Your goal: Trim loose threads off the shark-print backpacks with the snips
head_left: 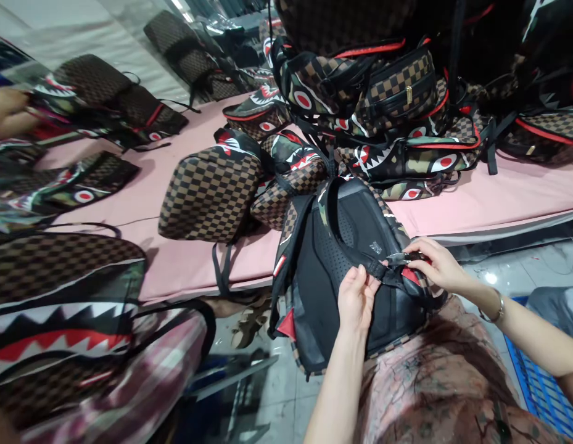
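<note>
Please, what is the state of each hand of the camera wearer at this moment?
Left hand: closed, pinching the black strap of a backpack.
Right hand: closed, holding a small bladed tool, tip near the strap.

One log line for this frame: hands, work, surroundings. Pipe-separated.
left hand: pinching strap | right hand: holding bladed tool, tip near strap | backpack: back panel up | pink table: more checkered bags

No text is legible. Pale print (375, 247) and a red label (279, 266) on the backpack (325, 296), like a tag (95, 378) on another bag (59, 265), are too small or blurred.
</note>
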`<move>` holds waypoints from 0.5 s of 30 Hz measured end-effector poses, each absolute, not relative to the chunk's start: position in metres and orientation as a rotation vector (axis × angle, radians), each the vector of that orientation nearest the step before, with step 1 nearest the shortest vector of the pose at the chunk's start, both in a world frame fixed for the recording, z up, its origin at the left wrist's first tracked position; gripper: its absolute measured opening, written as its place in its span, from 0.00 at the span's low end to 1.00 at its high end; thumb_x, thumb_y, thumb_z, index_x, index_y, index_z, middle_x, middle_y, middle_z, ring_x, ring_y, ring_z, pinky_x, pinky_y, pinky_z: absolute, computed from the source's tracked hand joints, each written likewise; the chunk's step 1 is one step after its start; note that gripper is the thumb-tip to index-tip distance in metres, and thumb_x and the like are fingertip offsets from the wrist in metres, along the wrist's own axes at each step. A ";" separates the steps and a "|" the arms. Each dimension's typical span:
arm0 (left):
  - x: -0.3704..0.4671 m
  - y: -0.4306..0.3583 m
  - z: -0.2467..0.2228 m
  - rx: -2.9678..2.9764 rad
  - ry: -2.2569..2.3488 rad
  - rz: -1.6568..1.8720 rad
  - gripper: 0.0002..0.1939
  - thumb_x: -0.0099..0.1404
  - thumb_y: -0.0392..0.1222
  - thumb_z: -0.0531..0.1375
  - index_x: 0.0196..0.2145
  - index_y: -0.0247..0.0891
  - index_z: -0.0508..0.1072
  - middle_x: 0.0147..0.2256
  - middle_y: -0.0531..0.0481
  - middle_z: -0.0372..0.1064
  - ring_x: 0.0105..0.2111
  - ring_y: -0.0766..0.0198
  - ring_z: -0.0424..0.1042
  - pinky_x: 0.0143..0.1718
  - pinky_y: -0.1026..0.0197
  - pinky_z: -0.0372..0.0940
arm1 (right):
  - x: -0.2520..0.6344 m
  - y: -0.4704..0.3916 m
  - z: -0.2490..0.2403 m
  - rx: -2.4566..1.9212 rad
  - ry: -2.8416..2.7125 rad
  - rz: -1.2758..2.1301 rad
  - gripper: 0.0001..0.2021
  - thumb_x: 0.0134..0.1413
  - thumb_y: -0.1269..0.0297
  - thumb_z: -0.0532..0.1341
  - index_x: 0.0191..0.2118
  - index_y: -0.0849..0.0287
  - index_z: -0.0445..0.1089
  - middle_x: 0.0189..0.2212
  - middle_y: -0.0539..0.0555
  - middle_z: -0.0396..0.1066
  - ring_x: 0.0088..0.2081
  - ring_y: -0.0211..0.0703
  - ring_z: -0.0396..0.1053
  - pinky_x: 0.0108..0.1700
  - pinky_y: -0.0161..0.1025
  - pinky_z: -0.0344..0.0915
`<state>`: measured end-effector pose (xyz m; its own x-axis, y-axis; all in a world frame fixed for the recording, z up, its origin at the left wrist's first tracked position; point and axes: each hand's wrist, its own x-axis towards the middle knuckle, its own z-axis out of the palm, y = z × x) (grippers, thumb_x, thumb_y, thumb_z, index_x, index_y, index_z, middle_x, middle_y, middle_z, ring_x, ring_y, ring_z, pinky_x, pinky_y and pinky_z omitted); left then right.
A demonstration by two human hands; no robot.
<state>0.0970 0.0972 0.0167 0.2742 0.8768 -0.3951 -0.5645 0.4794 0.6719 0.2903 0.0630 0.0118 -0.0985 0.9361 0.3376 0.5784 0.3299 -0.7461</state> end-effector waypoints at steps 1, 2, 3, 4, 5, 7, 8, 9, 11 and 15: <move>0.097 0.097 0.016 0.434 0.823 1.012 0.14 0.45 0.42 0.69 0.29 0.33 0.72 0.31 0.47 0.74 0.31 0.65 0.73 0.35 0.63 0.69 | 0.290 0.068 0.012 -1.306 -1.833 0.532 0.06 0.56 0.67 0.55 0.40 0.58 0.65 0.36 0.55 0.67 0.40 0.44 0.64 0.43 0.41 0.61; 0.098 0.096 0.016 0.424 0.821 1.015 0.14 0.45 0.41 0.69 0.28 0.33 0.72 0.30 0.49 0.74 0.30 0.66 0.73 0.33 0.64 0.69 | 0.290 0.074 0.012 -1.266 -1.873 0.511 0.06 0.56 0.67 0.56 0.40 0.58 0.65 0.36 0.55 0.67 0.40 0.44 0.64 0.43 0.41 0.61; 0.098 0.096 0.016 0.417 0.818 1.017 0.13 0.45 0.41 0.69 0.26 0.33 0.71 0.28 0.50 0.73 0.29 0.68 0.73 0.32 0.66 0.68 | 0.289 0.078 0.012 -1.231 -1.908 0.494 0.06 0.56 0.67 0.56 0.40 0.59 0.65 0.36 0.56 0.67 0.39 0.44 0.64 0.42 0.41 0.61; 0.098 0.095 0.016 0.413 0.816 1.017 0.12 0.45 0.40 0.69 0.25 0.33 0.71 0.27 0.51 0.73 0.28 0.69 0.72 0.31 0.67 0.68 | 0.288 0.083 0.012 -1.200 -1.936 0.479 0.06 0.57 0.66 0.56 0.40 0.59 0.65 0.35 0.56 0.67 0.39 0.44 0.64 0.42 0.41 0.62; 0.098 0.095 0.016 0.413 0.815 1.016 0.12 0.45 0.40 0.69 0.25 0.33 0.70 0.26 0.52 0.72 0.27 0.70 0.72 0.30 0.68 0.68 | 0.287 0.086 0.012 -1.175 -1.961 0.464 0.06 0.57 0.66 0.56 0.39 0.59 0.66 0.35 0.56 0.67 0.39 0.44 0.64 0.41 0.41 0.62; 0.099 0.095 0.016 0.421 0.817 1.007 0.12 0.45 0.40 0.69 0.24 0.33 0.70 0.26 0.53 0.72 0.26 0.70 0.71 0.30 0.67 0.68 | 0.287 0.091 0.012 -1.139 -2.004 0.423 0.06 0.58 0.65 0.55 0.38 0.60 0.66 0.34 0.56 0.67 0.37 0.43 0.65 0.40 0.41 0.62; 0.099 0.095 0.016 0.426 0.819 1.001 0.13 0.45 0.40 0.69 0.24 0.33 0.70 0.27 0.52 0.72 0.27 0.70 0.71 0.30 0.67 0.68 | 0.287 0.093 0.012 -1.130 -2.023 0.397 0.06 0.58 0.65 0.55 0.37 0.60 0.67 0.33 0.56 0.67 0.37 0.43 0.65 0.39 0.41 0.61; 0.099 0.095 0.016 0.429 0.822 0.996 0.13 0.45 0.41 0.69 0.25 0.33 0.70 0.27 0.52 0.72 0.27 0.69 0.72 0.30 0.67 0.68 | 0.288 0.094 0.011 -1.125 -2.040 0.372 0.07 0.58 0.64 0.55 0.36 0.60 0.67 0.32 0.55 0.67 0.36 0.43 0.65 0.39 0.40 0.61; 0.099 0.095 0.015 0.428 0.831 0.990 0.14 0.45 0.41 0.69 0.25 0.33 0.70 0.27 0.52 0.72 0.28 0.69 0.71 0.31 0.66 0.68 | 0.290 0.095 0.011 -1.115 -2.063 0.343 0.07 0.58 0.64 0.55 0.35 0.60 0.68 0.31 0.55 0.67 0.36 0.42 0.65 0.38 0.40 0.60; 0.101 0.095 0.013 0.424 0.860 0.978 0.15 0.44 0.42 0.70 0.23 0.32 0.69 0.25 0.53 0.71 0.26 0.70 0.70 0.31 0.66 0.68 | 0.297 0.095 0.015 -1.050 -2.138 0.331 0.08 0.58 0.62 0.56 0.37 0.60 0.68 0.33 0.55 0.68 0.37 0.42 0.65 0.40 0.40 0.59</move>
